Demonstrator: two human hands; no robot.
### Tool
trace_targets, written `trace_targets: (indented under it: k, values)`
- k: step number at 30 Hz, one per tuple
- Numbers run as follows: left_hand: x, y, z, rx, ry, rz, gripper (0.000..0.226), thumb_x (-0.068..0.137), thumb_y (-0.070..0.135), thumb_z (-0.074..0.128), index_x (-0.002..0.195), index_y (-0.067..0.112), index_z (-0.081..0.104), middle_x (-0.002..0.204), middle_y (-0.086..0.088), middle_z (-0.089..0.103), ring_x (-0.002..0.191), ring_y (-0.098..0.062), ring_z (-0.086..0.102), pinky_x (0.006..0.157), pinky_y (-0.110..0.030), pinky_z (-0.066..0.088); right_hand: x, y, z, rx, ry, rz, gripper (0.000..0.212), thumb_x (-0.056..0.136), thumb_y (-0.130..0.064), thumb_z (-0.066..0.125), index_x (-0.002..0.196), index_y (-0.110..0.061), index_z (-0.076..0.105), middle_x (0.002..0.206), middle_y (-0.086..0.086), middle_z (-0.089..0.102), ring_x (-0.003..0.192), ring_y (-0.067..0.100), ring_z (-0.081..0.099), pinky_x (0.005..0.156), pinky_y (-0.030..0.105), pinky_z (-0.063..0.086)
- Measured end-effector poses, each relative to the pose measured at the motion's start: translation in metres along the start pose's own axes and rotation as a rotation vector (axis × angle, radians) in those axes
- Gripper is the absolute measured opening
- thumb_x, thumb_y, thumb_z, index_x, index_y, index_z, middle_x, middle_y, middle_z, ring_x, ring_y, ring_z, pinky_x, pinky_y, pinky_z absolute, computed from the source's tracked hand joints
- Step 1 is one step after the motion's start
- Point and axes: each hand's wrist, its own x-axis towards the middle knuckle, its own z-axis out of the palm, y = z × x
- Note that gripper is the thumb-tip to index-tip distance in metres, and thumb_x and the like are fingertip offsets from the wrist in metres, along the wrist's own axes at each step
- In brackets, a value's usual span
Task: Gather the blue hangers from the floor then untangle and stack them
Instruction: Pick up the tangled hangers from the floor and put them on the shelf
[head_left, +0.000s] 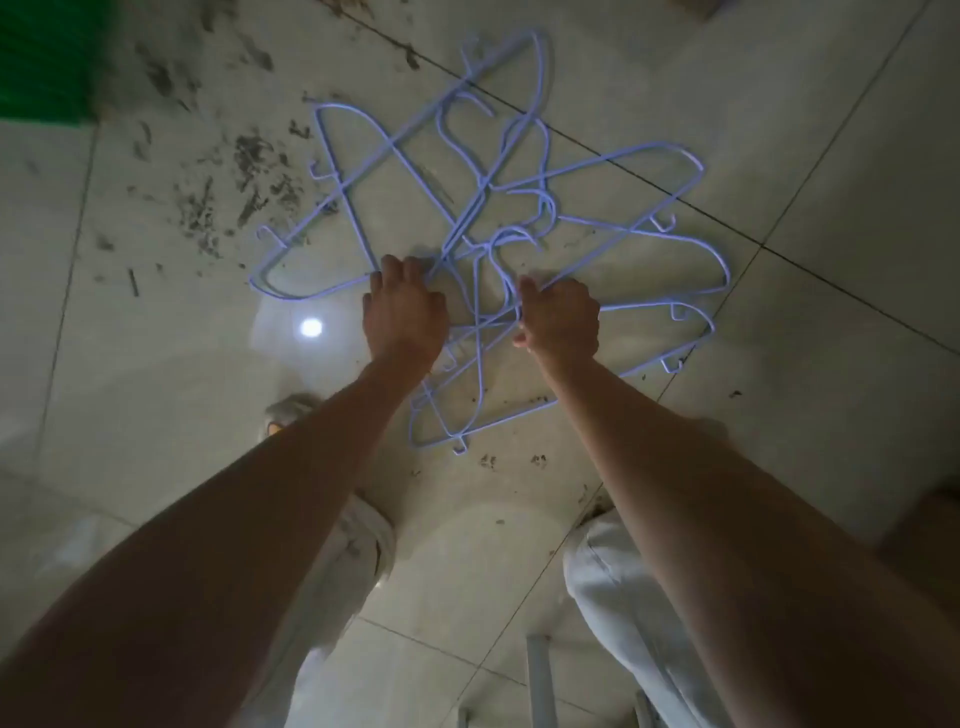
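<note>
Several thin blue hangers (483, 197) lie in a tangled heap on the pale tiled floor, their hooks crossing near the middle. My left hand (405, 312) reaches down to the heap's centre, fingers curled round hanger wires at its left side. My right hand (561, 317) grips wires just right of the centre, fingers curled and thumb out to the left. Both arms stretch down from the bottom of the view. Parts of the near hangers are hidden under my hands.
Dark dirt marks (249, 171) spread over the floor tiles left of the heap. A green object (47, 57) fills the top left corner. My light trouser legs (618, 587) stand below the heap. A grey post (540, 680) rises at the bottom.
</note>
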Motion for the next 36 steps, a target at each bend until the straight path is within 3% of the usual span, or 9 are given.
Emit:
trace_targets:
  k: [6, 10, 12, 15, 19, 22, 25, 31, 36]
  values:
    - [-0.003, -0.003, -0.001, -0.122, -0.03, -0.042, 0.035, 0.088, 0.021, 0.053, 0.121, 0.015, 0.066, 0.117, -0.016, 0.057, 0.111, -0.038, 0.057, 0.088, -0.047, 0.051, -0.002, 0.005, 0.001, 0.232, 0.027, 0.046, 0.031, 0.096, -0.027, 0.055, 0.098, -0.002, 0.072, 0.074, 0.012, 0.078, 0.073, 0.034, 0.079, 0.08, 0.049, 0.065]
    - [-0.023, 0.001, -0.011, -0.245, -0.102, -0.112, 0.026, 0.092, 0.021, 0.051, 0.11, 0.013, 0.068, 0.113, -0.017, 0.063, 0.105, -0.038, 0.063, 0.086, -0.048, 0.055, -0.016, 0.01, -0.015, 0.453, -0.091, 0.117, 0.008, 0.105, -0.007, 0.047, 0.109, -0.01, 0.053, 0.104, 0.022, 0.074, 0.077, 0.041, 0.077, 0.079, 0.052, 0.065]
    - [-0.041, 0.01, -0.02, -0.347, -0.146, -0.151, 0.019, 0.093, 0.023, 0.05, 0.098, 0.015, 0.067, 0.103, -0.016, 0.071, 0.096, -0.036, 0.068, 0.081, -0.043, 0.057, -0.032, 0.015, -0.024, 0.553, -0.185, 0.151, 0.021, 0.105, 0.005, 0.041, 0.105, -0.016, 0.048, 0.102, 0.021, 0.068, 0.057, 0.029, 0.075, 0.06, 0.043, 0.066]
    - [-0.067, 0.023, -0.031, -0.495, -0.214, -0.243, 0.014, 0.086, 0.027, 0.054, 0.096, 0.023, 0.064, 0.097, -0.004, 0.076, 0.094, -0.03, 0.071, 0.081, -0.038, 0.057, -0.052, 0.03, -0.033, 0.426, -0.091, 0.096, 0.023, 0.1, -0.002, 0.051, 0.123, -0.002, 0.051, 0.086, 0.009, 0.064, 0.059, 0.02, 0.07, 0.058, 0.034, 0.065]
    - [-0.075, 0.022, -0.029, -0.656, -0.376, -0.344, 0.022, 0.087, 0.027, 0.064, 0.108, 0.02, 0.067, 0.1, -0.012, 0.077, 0.094, -0.033, 0.073, 0.087, -0.045, 0.059, -0.064, 0.056, -0.041, 0.431, -0.051, 0.131, 0.033, 0.101, -0.006, 0.05, 0.132, 0.003, 0.051, 0.081, 0.006, 0.059, 0.063, 0.02, 0.067, 0.072, 0.043, 0.067]
    - [-0.064, 0.02, -0.018, -0.638, -0.478, -0.284, 0.023, 0.092, 0.024, 0.065, 0.114, 0.019, 0.068, 0.083, -0.007, 0.075, 0.077, -0.029, 0.075, 0.075, -0.035, 0.062, -0.057, 0.069, -0.038, 0.479, -0.067, 0.145, 0.035, 0.1, -0.002, 0.051, 0.135, 0.003, 0.051, 0.084, 0.008, 0.058, 0.043, 0.003, 0.064, 0.045, 0.024, 0.057]
    - [-0.048, 0.017, -0.003, -0.587, -0.603, -0.222, 0.021, 0.095, 0.02, 0.066, 0.115, 0.016, 0.069, 0.079, -0.006, 0.073, 0.063, -0.021, 0.071, 0.061, -0.027, 0.058, -0.042, 0.082, -0.027, 0.487, -0.056, 0.162, 0.032, 0.101, -0.004, 0.049, 0.132, 0.002, 0.052, 0.087, 0.013, 0.063, 0.039, 0.005, 0.063, 0.039, 0.02, 0.051]
    - [-0.053, 0.005, 0.019, -0.142, -0.559, 0.075, 0.02, 0.091, 0.035, 0.059, 0.105, 0.033, 0.072, 0.108, -0.002, 0.075, 0.105, -0.027, 0.068, 0.09, -0.039, 0.056, -0.025, 0.112, 0.005, 0.201, 0.002, 0.191, 0.024, 0.105, -0.025, 0.037, 0.108, -0.006, 0.052, 0.084, 0.016, 0.074, 0.061, 0.032, 0.077, 0.072, 0.053, 0.066]
    - [-0.068, -0.002, 0.022, -0.066, -0.564, 0.107, 0.023, 0.094, 0.031, 0.055, 0.111, 0.032, 0.07, 0.118, -0.003, 0.072, 0.112, -0.03, 0.066, 0.094, -0.04, 0.054, -0.036, 0.12, 0.006, -0.12, 0.144, 0.205, 0.039, 0.101, -0.034, 0.053, 0.127, -0.005, 0.049, 0.122, 0.02, 0.068, 0.108, 0.042, 0.071, 0.09, 0.049, 0.058]
